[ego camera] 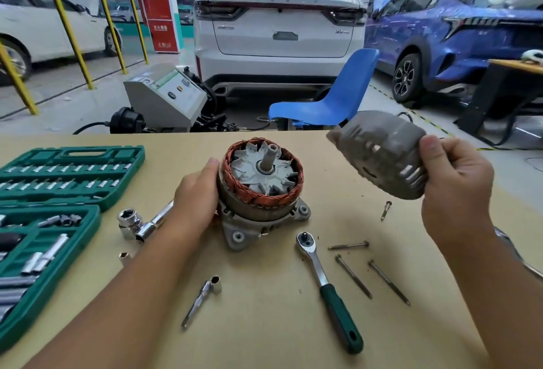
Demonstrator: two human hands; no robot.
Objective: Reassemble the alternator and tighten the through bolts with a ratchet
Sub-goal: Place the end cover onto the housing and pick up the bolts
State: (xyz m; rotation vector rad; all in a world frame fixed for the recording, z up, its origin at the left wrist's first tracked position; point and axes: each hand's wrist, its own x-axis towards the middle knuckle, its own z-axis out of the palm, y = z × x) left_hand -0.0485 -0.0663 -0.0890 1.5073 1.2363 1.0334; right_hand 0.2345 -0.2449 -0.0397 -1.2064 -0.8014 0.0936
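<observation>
On the tan table (264, 339), head view: alternator body (261, 192) stands upright near the middle, open at the top. Copper windings ring the inside rim; grey finned rotor sits within, shaft pointing up. Cast grey base with mounting ears rests on the table. Left hand (195, 195) curls round the left side of the body, thumb at the upper rim. Right hand (454, 189) holds the grey end cover (379, 154) in the air, up and right of the body, clear of it; fingers curled on the cover's right edge, thumb on top. Cover is blurred; slots show along its side. Long bolts (354, 276), count 4: three lie near the ratchet head, one lies apart below the cover. Ratchet (327, 286), count 1, green grip, flat on the table right of centre, head toward the body. Second chrome wrench with socket (141, 223), count 1, partly under the left wrist. Loose extension bar with socket (202, 298), count 1, front of the table. Green socket case (44, 213), count 1, open at left. Blue chair (329, 95), count 1, beyond the table.
</observation>
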